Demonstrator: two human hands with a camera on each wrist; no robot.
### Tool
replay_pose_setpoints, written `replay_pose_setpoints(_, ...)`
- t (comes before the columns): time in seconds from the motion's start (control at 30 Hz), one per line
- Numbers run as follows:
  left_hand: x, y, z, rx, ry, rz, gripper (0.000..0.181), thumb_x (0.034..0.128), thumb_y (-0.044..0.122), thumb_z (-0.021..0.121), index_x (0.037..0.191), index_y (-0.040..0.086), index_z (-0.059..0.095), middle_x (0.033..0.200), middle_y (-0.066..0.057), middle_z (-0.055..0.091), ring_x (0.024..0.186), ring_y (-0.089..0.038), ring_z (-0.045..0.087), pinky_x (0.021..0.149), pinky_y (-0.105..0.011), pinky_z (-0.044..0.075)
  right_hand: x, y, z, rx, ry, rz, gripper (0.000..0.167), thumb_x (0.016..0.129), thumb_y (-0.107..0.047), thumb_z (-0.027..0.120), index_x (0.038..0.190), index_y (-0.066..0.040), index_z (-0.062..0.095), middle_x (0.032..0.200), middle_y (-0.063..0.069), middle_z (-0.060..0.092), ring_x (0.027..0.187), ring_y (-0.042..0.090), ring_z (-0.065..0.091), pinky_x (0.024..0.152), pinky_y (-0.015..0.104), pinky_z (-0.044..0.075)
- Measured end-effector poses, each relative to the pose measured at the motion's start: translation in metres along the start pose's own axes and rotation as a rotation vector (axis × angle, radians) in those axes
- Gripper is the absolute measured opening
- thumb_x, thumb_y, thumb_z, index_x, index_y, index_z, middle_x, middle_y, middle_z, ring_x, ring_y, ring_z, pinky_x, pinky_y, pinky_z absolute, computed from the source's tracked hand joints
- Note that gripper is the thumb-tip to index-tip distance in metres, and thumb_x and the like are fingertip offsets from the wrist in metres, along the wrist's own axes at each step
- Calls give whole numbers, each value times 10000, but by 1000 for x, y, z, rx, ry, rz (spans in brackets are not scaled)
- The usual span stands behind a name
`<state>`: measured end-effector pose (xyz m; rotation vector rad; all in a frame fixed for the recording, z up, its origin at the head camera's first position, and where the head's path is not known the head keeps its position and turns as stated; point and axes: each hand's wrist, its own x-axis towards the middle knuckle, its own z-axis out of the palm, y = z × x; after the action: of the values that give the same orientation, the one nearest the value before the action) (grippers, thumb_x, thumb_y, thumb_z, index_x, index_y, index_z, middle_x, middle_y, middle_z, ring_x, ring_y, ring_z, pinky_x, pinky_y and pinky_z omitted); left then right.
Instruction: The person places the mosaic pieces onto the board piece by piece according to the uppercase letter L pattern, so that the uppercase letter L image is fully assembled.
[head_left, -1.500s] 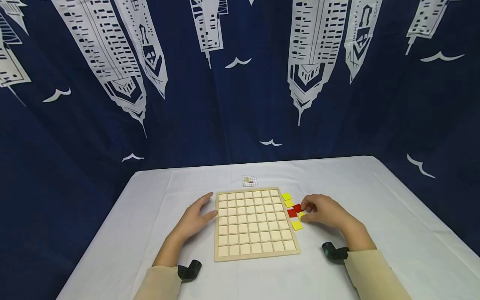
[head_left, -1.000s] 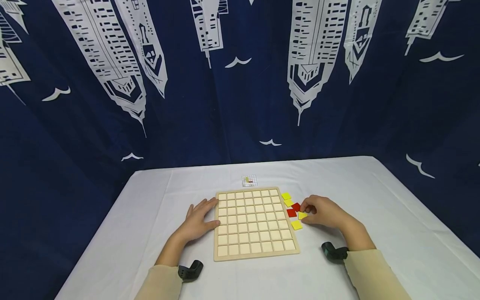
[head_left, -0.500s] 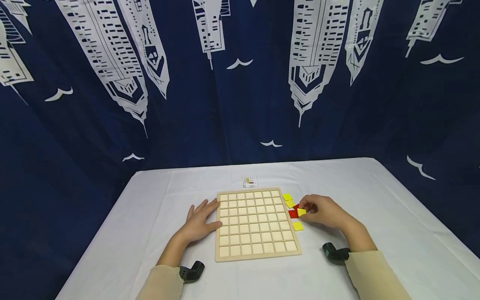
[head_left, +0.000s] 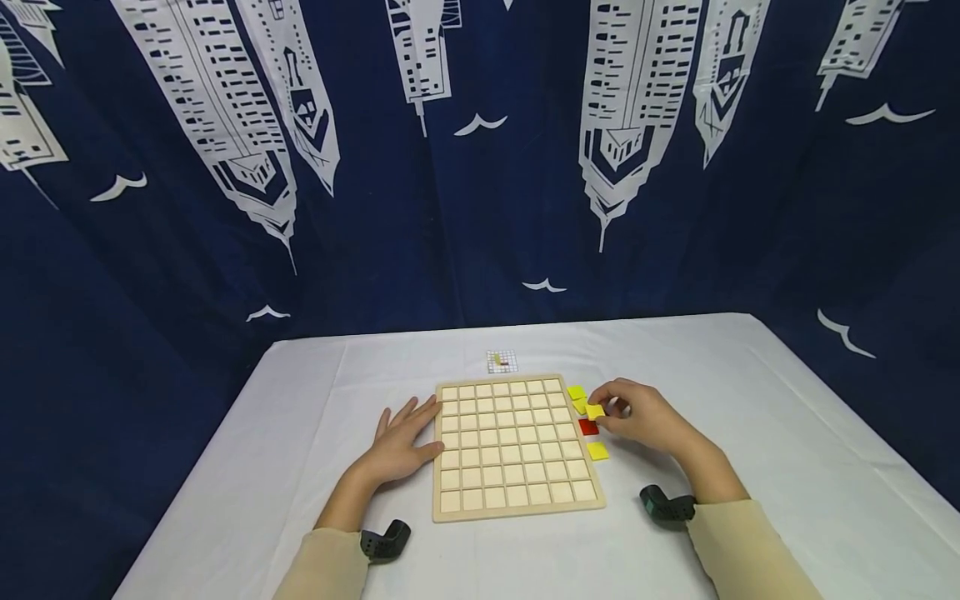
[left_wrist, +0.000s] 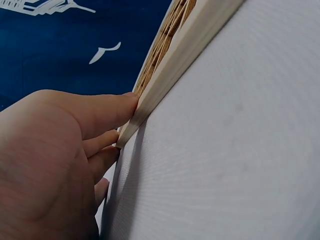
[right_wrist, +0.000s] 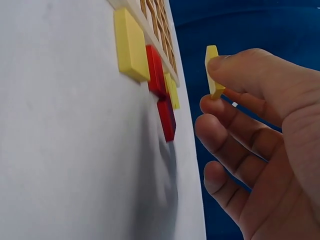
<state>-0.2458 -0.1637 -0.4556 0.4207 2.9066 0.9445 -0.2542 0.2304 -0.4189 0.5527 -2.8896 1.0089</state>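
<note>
A pale wooden grid board (head_left: 517, 512) lies flat on the white table. My left hand (head_left: 397, 450) rests at its left edge, fingers spread and straight; in the left wrist view the thumb (left_wrist: 112, 110) touches the board's side. My right hand (head_left: 645, 417) pinches a yellow square tile (head_left: 595, 412) between thumb and fingertips, lifted off the table, as the right wrist view shows. Beneath and around it lie a red tile (head_left: 588, 427), a nearer yellow tile (head_left: 597, 451) and two farther yellow ones (head_left: 576, 392). A second red tile (right_wrist: 167, 119) is hidden in the head view.
A small printed grid card (head_left: 502, 362) with a coloured pattern lies behind the board. White cloth (head_left: 375, 358) covers the table. Behind it hangs a dark blue curtain (head_left: 480, 233) with white building prints. A black wrist device (head_left: 386, 542) sits at each sleeve.
The right hand has picked up the yellow tile from beside the red ones and moved it up and slightly left. The left hand has shifted onto the board's left edge, fingers spreading.
</note>
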Motion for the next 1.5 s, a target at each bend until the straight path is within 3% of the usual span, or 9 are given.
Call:
replay_pose_setpoints(0.4,0,-1,0,-9,-9,16,674,914,277,679,1520,122,430,1636,-64,336,1559,-353,158,1232,-638,-75,7,-16,13,25,90,-21,221,849,-57,762,1057,-96,696,1063,51,682,840,157,570,652,191,499)
replay_pose_setpoints(0.9,-1,-3,-2,-7,-23,6,680,925,302,668,1533,141,410,1650,-63,304,1568,-355,108,1234,-627,-84,43,-56,28,43,35,-81,209,856,-111,767,1054,-99,698,1007,61,670,781,147,564,709,259,502)
replay_pose_setpoints(1.1,0,-2,0,-21,-11,-4,687,914,298,685,1526,134,421,1644,-64,319,1568,-346,115,1233,-624,-96,54,-65,39,55,45,-40,203,846,-108,775,1038,-90,709,995,82,661,753,148,556,723,284,505)
replay_pose_setpoints(1.5,0,-3,-2,-18,-13,8,682,922,295,679,1530,133,415,1645,-56,316,1569,-342,117,1234,-623,-93,72,-88,66,92,-20,-27,203,824,-116,799,1009,-99,714,960,65,637,797,154,554,755,296,499)
